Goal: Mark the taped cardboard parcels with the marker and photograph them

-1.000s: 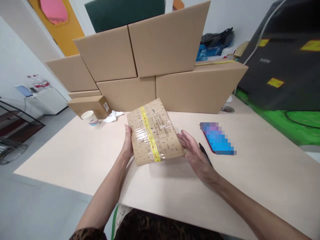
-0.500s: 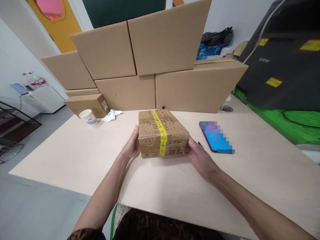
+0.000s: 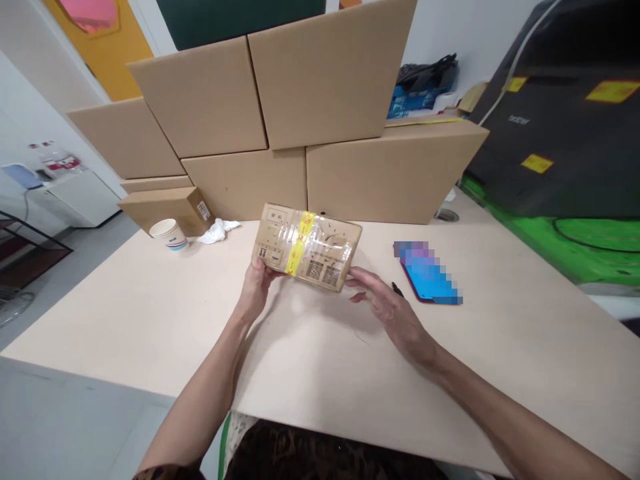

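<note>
A small brown cardboard box (image 3: 325, 243) with a band of yellow tape is tilted up above the table, its taped, printed side facing me. My left hand (image 3: 257, 283) grips its lower left corner, with the thumb on the printed side and the other fingers underneath. Beside the lower right corner is my right hand (image 3: 383, 300), its fingers apart and holding nothing; the fingertips are very close to the box edge, and whether they touch it I cannot tell. Behind my right fingers lies a small black item (image 3: 397, 289), partly hidden.
Large cardboard boxes (image 3: 220, 100) are stacked along the back of the table (image 3: 150, 313). A paper cup (image 3: 169, 235) and crumpled white tissue (image 3: 219, 231) stand at the back left. A phone (image 3: 430, 273) with a blurred screen lies on the right.
The small box has been tipped up and turned, so its printed side now faces me. My right hand has let go of it and opened. The view has shifted slightly.
</note>
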`<move>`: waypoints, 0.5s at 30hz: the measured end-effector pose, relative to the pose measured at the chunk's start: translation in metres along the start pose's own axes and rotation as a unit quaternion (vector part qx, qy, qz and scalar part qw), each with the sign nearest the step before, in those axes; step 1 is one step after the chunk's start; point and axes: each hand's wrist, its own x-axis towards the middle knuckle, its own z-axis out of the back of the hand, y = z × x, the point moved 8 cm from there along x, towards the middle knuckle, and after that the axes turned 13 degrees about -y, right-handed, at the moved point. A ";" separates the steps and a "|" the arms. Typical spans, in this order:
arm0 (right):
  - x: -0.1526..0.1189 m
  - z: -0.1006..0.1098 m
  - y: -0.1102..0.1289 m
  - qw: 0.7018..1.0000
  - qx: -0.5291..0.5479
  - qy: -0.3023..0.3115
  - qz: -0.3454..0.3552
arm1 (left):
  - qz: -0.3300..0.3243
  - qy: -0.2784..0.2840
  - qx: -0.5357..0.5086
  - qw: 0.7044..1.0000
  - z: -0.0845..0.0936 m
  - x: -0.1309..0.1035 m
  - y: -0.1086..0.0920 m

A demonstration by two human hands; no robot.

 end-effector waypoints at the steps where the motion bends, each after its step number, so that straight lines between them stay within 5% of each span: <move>1: 0.000 -0.001 0.004 1.000 -0.011 0.005 0.010 | -0.015 -0.004 0.012 1.000 0.001 0.000 -0.001; 8: -0.002 -0.003 0.020 0.999 -0.022 -0.004 0.050 | -0.114 -0.011 0.070 0.991 0.010 0.002 -0.012; 15: -0.008 0.005 0.033 0.994 0.027 -0.050 0.090 | -0.286 -0.060 0.145 0.945 0.023 -0.002 -0.045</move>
